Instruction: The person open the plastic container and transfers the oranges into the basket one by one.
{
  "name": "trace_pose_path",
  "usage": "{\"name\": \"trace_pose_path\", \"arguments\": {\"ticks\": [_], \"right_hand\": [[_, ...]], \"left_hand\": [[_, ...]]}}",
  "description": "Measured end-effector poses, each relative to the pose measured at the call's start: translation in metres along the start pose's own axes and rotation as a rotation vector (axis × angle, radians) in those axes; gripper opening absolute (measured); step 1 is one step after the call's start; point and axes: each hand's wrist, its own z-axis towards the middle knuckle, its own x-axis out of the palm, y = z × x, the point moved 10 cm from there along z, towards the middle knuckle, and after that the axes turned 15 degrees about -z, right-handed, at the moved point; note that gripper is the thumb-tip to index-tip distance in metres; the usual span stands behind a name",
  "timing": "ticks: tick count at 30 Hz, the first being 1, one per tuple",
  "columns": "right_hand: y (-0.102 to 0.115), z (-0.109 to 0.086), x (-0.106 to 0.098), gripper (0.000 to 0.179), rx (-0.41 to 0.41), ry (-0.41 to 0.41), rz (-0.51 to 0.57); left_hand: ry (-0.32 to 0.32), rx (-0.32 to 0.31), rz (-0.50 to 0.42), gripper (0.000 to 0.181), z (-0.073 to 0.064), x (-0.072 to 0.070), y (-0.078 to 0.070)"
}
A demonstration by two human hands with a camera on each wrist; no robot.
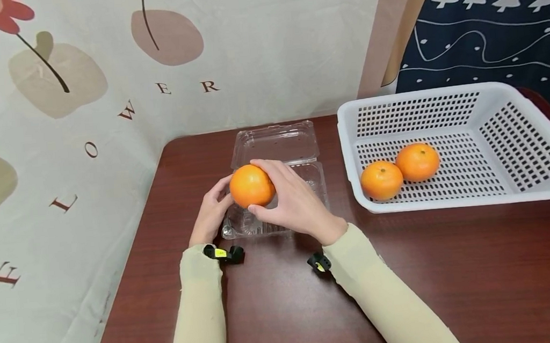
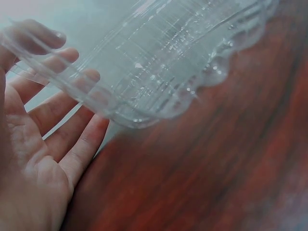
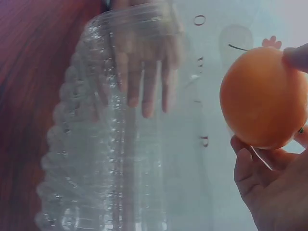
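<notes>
An orange (image 1: 252, 186) is held in my right hand (image 1: 292, 197), thumb on the near side and fingers on the far side. It hangs above the left part of a clear plastic clamshell box (image 1: 312, 182), whose lid (image 1: 275, 142) is folded back away from me. In the right wrist view the orange (image 3: 264, 98) is apart from the box. My left hand (image 1: 211, 215) is at the box's left side. Its fingers (image 2: 79, 149) look extended, seen partly through the plastic wall in the left wrist view; whether they touch it is hard to tell.
On the right stands a white perforated basket (image 1: 505, 196) holding two more oranges, the left one (image 1: 381, 180) and the right one (image 1: 417, 162), side by side. A dark red wooden table (image 1: 276, 311) carries everything. A printed cloth (image 1: 286, 63) hangs behind it.
</notes>
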Motion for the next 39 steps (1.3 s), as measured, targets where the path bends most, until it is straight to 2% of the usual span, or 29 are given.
{"name": "trace_pose_path", "arguments": {"ticks": [5, 13, 20, 26, 32, 39], "right_hand": [[0.004, -0.001, -0.007, 0.068, -0.004, -0.005, 0.009], [0.003, -0.001, -0.014, 0.069, 0.009, -0.009, 0.046], [0.000, -0.002, -0.024, 0.072, 0.026, -0.032, 0.050], [-0.002, -0.003, -0.034, 0.072, 0.022, -0.053, 0.014], [-0.003, -0.006, -0.046, 0.070, 0.010, -0.088, 0.026], [-0.002, -0.007, -0.056, 0.068, -0.001, -0.113, 0.039]], "left_hand": [[-0.002, 0.000, -0.005, 0.049, 0.002, -0.001, 0.002], [-0.008, -0.007, -0.006, 0.047, 0.012, -0.011, 0.021], [-0.008, 0.016, 0.002, 0.048, 0.012, -0.013, 0.023], [0.004, 0.007, 0.010, 0.046, 0.009, -0.007, 0.013], [0.039, 0.047, 0.021, 0.041, 0.003, 0.002, -0.002], [0.046, 0.081, 0.048, 0.040, 0.003, 0.003, -0.004]]}}
